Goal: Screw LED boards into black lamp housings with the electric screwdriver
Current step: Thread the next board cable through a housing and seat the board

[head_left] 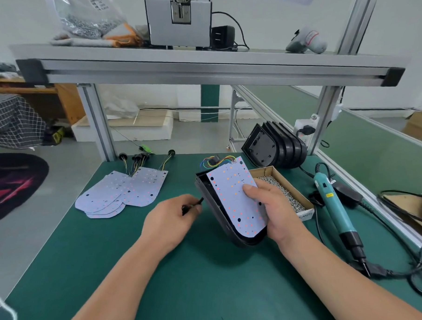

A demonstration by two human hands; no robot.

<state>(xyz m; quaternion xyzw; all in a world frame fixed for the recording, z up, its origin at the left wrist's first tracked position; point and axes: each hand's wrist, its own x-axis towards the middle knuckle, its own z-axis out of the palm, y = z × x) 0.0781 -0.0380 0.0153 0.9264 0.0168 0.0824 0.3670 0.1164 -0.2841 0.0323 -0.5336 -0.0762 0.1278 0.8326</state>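
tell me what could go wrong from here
The LED board lies loose in the tilted housing, pinned only by the thumb of the right hand, so it may slide out. The left hand pinches the black cable at the housing's side; tugging could strain the coloured wires.

LED board (pixel 233 197) atop tilted black housing (pixel 218 212)

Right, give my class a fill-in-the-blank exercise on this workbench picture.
1. The right hand holds a board against a black ____.
2. The screwdriver lies on the ____ table.
3. The cardboard box contains loose ____.
Missing words: housing; green; screws.
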